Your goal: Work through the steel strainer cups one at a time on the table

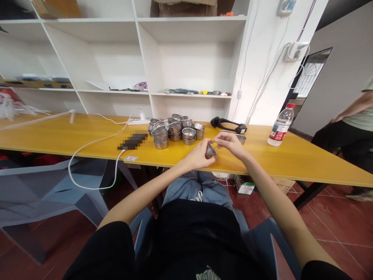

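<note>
My left hand (199,155) is closed around a small perforated metal strainer cup (210,150), held tilted above the near edge of the yellow table (72,136). My right hand (230,144) pinches at the cup's rim from the right, fingers pressed together. Just behind my hands, several like metal cups stand in low stacks (175,132). One single cup (241,138) sits alone on the table right of my right hand.
A black handled tool (229,124) lies behind the lone cup. A water bottle (281,125) stands at the right. A phone (132,141) with a white cable (87,155) lies left of the stacks. White shelves line the wall. Another person (354,120) stands at the far right.
</note>
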